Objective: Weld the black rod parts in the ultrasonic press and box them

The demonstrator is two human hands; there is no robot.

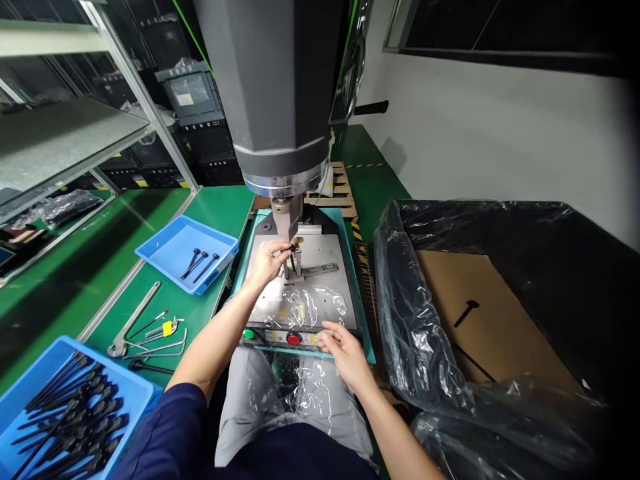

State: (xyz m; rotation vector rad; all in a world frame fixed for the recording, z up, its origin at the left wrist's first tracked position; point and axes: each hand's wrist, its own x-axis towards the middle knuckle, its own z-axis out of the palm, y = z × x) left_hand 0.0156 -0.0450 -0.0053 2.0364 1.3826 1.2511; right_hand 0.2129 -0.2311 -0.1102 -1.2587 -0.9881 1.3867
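Observation:
My left hand (270,262) reaches under the machine's head (286,213). Its thumb and finger pinch the dark head of a black bolt (293,259), whose shank hangs down at the small metal fixture (299,270). My fingers partly cover the bolt. The fixture stands on a steel work plate (325,250), with clear plastic film over the plate's front part. Loosely bent and holding nothing, my right hand (345,353) hovers at the front edge of the machine base, to the right of a red button (293,339). A green button (249,333) is further left.
Three black bolts lie in a blue tray (165,237) at left; a nearer blue bin (143,393) holds many more. Hex keys (170,345) and a wrench (135,317) lie between them. On my right, a plastic-lined box (400,320) contains cardboard (500,320) with a bolt on it.

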